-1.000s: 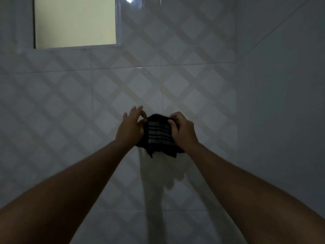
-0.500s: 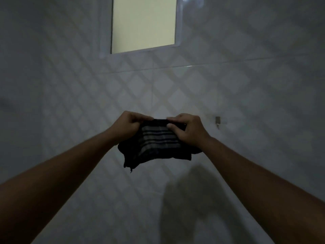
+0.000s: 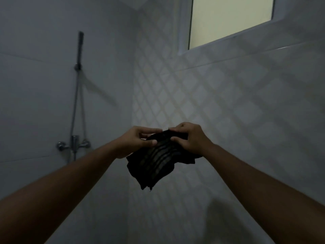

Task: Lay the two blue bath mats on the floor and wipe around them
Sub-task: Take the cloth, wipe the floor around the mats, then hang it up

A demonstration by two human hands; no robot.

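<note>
I pinched the dark striped cloth point(image 3: 158, 162) between both hands. My left hand point(image 3: 135, 140) had thumb and fingers curled on its left edge, and my right hand point(image 3: 190, 138) gripped its top right. It hung bunched in the air before the diamond-tiled wall point(image 3: 219, 103), right of the shower mixer point(image 3: 74, 144) and below the window point(image 3: 230, 20).

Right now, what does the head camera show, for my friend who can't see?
The left hand and right hand pinch a dark striped cloth, held up before a tiled bathroom wall. A shower is at left, a window above right.
</note>
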